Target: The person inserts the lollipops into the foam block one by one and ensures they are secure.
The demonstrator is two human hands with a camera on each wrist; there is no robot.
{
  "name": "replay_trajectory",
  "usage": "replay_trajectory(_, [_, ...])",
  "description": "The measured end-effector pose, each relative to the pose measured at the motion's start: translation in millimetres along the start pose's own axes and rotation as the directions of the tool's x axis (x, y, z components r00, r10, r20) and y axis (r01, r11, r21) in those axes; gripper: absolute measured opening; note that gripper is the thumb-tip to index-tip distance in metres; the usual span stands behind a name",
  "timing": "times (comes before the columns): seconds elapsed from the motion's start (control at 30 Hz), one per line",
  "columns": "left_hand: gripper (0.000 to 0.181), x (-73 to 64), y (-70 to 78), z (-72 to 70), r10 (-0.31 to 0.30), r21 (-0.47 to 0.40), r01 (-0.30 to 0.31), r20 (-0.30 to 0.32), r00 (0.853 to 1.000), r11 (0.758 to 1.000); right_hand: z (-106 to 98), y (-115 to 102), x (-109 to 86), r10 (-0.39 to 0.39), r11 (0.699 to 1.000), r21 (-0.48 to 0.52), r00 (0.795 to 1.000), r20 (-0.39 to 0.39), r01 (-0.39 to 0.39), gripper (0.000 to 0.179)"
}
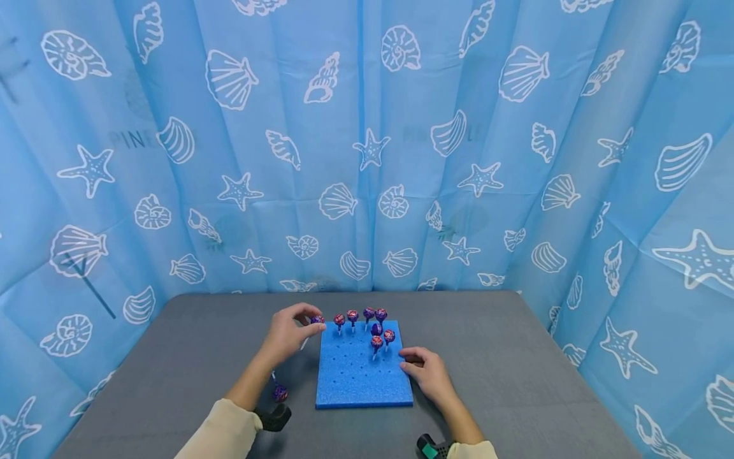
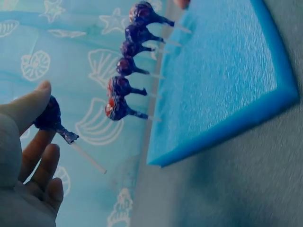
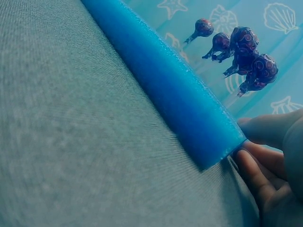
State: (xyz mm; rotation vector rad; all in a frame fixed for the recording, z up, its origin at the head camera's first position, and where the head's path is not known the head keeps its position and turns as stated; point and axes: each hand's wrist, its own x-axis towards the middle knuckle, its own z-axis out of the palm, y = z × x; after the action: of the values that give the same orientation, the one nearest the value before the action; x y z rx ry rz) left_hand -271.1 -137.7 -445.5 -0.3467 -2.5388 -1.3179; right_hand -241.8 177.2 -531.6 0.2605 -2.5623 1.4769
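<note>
My left hand (image 1: 292, 331) pinches a lollipop (image 2: 49, 116) by its purple-wrapped head, between thumb and fingers. Its white stick points down and away from the hand, at the left side of a blue foam board (image 1: 355, 382). Several wrapped lollipops stand by their sticks in the board, some along the far edge, such as one red-topped lollipop (image 1: 339, 320), and others towards the right, such as another (image 1: 376, 344). At the board's right edge, my right hand (image 1: 430, 376) holds on with thumb and fingertips, seen close up in the right wrist view.
One more lollipop (image 1: 279, 392) lies on the grey table (image 1: 516, 382), beside the left forearm. Small holes dot the board's surface. A blue curtain (image 1: 367, 178) with white shell prints hangs behind the table and along its sides.
</note>
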Motion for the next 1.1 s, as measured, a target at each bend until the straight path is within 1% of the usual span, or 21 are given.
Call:
replay_trajectory(0.1, [0.021, -1.5, 0.9, 4.8, -0.002, -0.042, 0.0, -0.046, 0.999, 0.999, 0, -1, -0.3, 0.015, 1.0, 0.002, 1.0, -0.001, -0.015, 0.018])
replay_trajectory(0.2, [0.02, -3.1, 1.3, 10.8, 0.002, -0.113, -0.011, -0.078, 0.997, 0.993, -1, -1, 0.2, 0.025, 1.0, 0.001, 1.0, 0.002, -0.025, 0.018])
replay_trajectory(0.3, [0.018, -4.6, 0.7, 17.3, 0.003, -0.179, -0.021, -0.096, 0.995, 0.984, -1, 0, 0.9, 0.038, 0.999, 0.007, 0.999, 0.004, -0.038, 0.018])
replay_trajectory(0.4, [0.018, -6.3, -0.4, 23.9, 0.0, -0.217, -0.021, -0.1, 0.995, 0.976, -1, 1, 1.6, 0.035, 0.999, 0.008, 0.999, 0.003, -0.035, 0.018])
replay_trajectory(0.73, [0.017, -15.2, -5.6, 40.7, -0.072, -0.247, 0.049, -0.086, 0.994, 0.968, -1, 0, 2.0, 0.028, 1.0, 0.003, 1.0, 0.007, -0.028, 0.018])
replay_trajectory(0.93, [0.017, -19.2, -11.5, 47.2, -0.081, -0.261, 0.057, -0.079, 0.994, 0.964, -1, -1, 1.9, 0.029, 1.0, 0.009, 1.0, 0.006, -0.029, 0.018])
replay_trajectory(1.1, [0.018, -24.2, -18.2, 52.4, -0.093, -0.249, 0.076, -0.056, 0.994, 0.966, -1, -1, 1.0, 0.013, 1.0, -0.005, 1.0, 0.005, -0.013, 0.018])
